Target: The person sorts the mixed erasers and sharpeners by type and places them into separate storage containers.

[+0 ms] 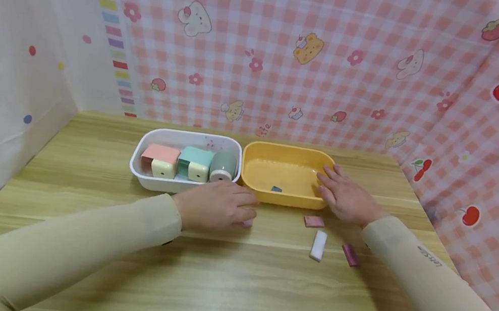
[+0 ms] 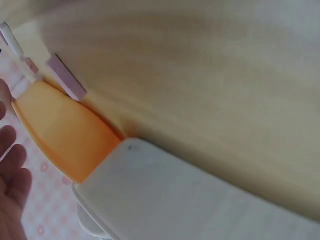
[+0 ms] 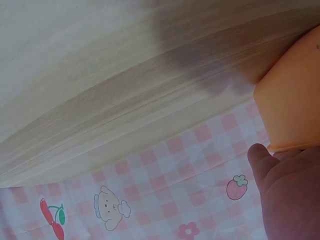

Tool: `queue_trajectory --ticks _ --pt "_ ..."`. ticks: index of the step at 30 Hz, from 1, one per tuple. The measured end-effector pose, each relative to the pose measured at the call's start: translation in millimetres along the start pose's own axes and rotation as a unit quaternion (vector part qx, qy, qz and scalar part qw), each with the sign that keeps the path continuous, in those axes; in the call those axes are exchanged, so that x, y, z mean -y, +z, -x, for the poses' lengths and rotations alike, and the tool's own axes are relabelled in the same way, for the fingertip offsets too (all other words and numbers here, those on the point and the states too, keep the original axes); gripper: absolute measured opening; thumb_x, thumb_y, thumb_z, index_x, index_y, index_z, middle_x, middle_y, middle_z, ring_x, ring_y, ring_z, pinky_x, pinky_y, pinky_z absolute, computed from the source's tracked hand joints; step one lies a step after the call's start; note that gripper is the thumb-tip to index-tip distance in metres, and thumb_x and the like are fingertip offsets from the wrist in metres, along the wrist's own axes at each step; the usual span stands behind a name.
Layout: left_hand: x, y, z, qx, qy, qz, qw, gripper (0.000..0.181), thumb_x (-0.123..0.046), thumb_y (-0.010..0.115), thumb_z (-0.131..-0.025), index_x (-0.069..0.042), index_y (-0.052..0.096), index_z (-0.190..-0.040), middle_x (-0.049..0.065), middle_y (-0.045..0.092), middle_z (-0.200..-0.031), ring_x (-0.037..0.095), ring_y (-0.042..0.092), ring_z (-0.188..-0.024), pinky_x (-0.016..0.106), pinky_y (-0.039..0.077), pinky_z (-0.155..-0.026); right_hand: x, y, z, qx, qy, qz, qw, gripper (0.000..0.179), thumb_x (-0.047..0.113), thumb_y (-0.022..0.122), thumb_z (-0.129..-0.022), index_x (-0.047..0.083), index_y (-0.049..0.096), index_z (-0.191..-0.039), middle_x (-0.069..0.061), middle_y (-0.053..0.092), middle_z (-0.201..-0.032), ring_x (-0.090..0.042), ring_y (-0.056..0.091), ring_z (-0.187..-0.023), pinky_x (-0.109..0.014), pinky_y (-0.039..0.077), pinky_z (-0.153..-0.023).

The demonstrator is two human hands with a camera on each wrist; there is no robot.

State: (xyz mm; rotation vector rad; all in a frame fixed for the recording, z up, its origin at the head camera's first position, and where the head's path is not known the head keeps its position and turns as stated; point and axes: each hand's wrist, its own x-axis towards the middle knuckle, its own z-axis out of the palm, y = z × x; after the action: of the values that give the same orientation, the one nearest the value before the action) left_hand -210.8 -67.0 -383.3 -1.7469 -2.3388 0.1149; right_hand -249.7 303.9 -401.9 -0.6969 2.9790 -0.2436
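My left hand (image 1: pixel 221 206) hovers low in front of the white and yellow basins. A small purple block (image 2: pixel 66 77) lies on the table by the yellow basin's near wall, partly covered by this hand in the head view. In the left wrist view, its fingers are seen apart from the block. The right hand (image 1: pixel 350 196) touches the right end of the yellow basin (image 1: pixel 283 199) with fairly straight fingers on the rim. Inside this basin lies a small dark blue-grey piece (image 1: pixel 276 189). Near the right hand are a pink block (image 1: pixel 314 221), a white block (image 1: pixel 318 245) and a dark red block (image 1: pixel 350 255).
Left of the yellow basin stands the white basin (image 1: pixel 164 185), close against it. It holds a pink box (image 1: pixel 161 153), a teal box (image 1: pixel 196 156) and a grey-green rounded container (image 1: pixel 223 163). A checked cloth (image 1: pixel 258 75) hangs behind the wooden table (image 1: pixel 236 286).
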Motion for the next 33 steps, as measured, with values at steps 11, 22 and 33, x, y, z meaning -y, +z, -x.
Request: queue_trajectory --ticks 11,22,33 --pt "-12.1 13.5 11.5 0.077 -0.046 0.047 0.9948 0.049 -0.045 0.063 -0.104 -0.018 0.062 -0.145 0.005 0.063 -0.147 0.023 0.059 -0.138 0.043 0.047 -0.119 0 -1 0.2 -0.007 -0.006 0.003 0.9999 0.056 0.033 0.036 -0.115 0.0 0.041 -0.16 -0.027 0.026 -0.171 -0.051 0.014 -0.16 -0.061 0.018 -0.13" --pt "-11.1 23.5 9.5 0.116 -0.067 0.084 0.9874 0.05 -0.044 0.062 -0.106 -0.016 0.061 -0.147 0.005 0.06 -0.152 0.024 0.053 -0.145 0.041 0.042 -0.123 1 0 0.6 -0.01 -0.009 0.004 0.9999 0.056 0.033 0.035 -0.115 0.0 0.041 -0.16 -0.027 0.026 -0.17 -0.051 0.014 -0.16 -0.062 0.018 -0.13" --pt "-6.2 27.7 0.6 0.13 -0.091 0.121 0.9798 0.037 -0.038 0.066 -0.104 -0.02 0.069 -0.137 0.002 0.065 -0.141 0.018 0.063 -0.128 0.038 0.05 -0.115 0 1 0.5 -0.007 -0.009 0.005 0.9999 0.056 0.032 0.035 -0.115 0.0 0.041 -0.16 -0.028 0.025 -0.17 -0.052 0.013 -0.16 -0.062 0.018 -0.13"
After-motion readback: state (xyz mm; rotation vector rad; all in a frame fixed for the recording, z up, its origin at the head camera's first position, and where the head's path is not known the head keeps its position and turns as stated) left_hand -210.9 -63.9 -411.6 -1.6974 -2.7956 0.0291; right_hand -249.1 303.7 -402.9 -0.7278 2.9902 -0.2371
